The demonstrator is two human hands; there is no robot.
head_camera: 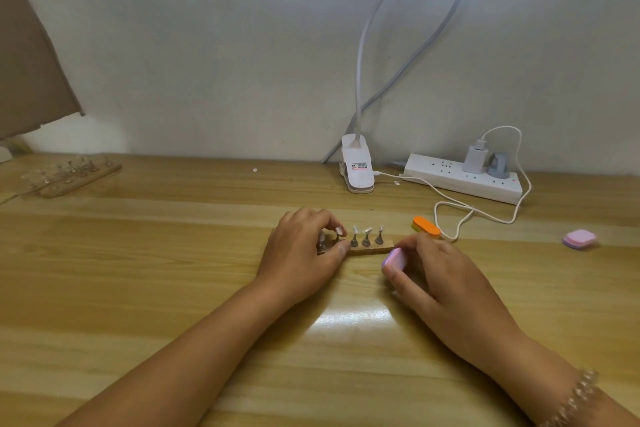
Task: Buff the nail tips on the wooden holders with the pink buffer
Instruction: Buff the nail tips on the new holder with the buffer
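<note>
A small wooden holder (375,249) lies in the middle of the table with several metal stands carrying pale nail tips (366,231). My left hand (304,253) covers its left end, thumb against the front edge and fingers curled round one stand. My right hand (433,277) sits just right of the holder and grips a pink buffer (394,259) between thumb and fingers, close to the holder's right end. A second wooden holder (79,173) with more nail tips lies far left at the back.
An orange buffer block (426,227) lies behind my right hand, another pink buffer (580,239) far right. A clip lamp base (358,166), a white power strip (464,178) and a looping white cable (460,215) occupy the back of the table.
</note>
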